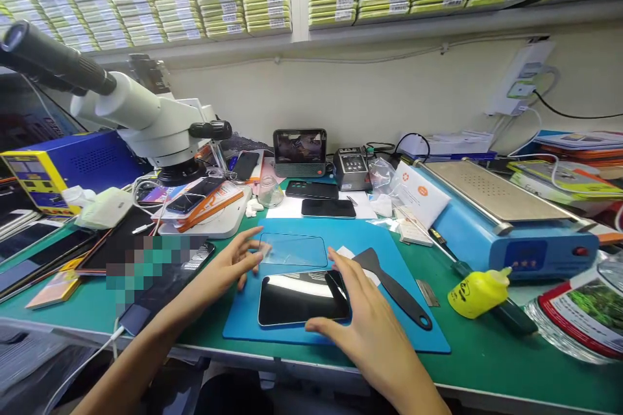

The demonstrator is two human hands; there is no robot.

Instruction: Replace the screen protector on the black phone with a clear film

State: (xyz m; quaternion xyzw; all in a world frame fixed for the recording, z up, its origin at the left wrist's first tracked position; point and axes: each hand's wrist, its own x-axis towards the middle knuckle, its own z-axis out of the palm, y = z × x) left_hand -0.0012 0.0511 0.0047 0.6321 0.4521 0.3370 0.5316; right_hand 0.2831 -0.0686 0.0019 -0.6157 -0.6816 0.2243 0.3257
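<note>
A black phone (296,298) lies face up on a blue work mat (389,331) at the table's front. Just behind it on the mat rests a clear glass sheet (294,249). My left hand (238,266) has its fingers spread, with the fingertips at the left edge of the glass sheet. My right hand (360,318) hovers over the right end of the phone, fingers stretched and slightly curved, thumb near the phone's front edge. Neither hand grips anything. A black plastic scraper (396,288) lies on the mat right of my right hand.
A white microscope (141,117) stands at left beside a blue and yellow device (53,172). A blue heating plate machine (506,220) sits at right, with a yellow bottle (477,292) in front. Two dark phones (321,200), a small screen (299,149) and several loose phones crowd the back.
</note>
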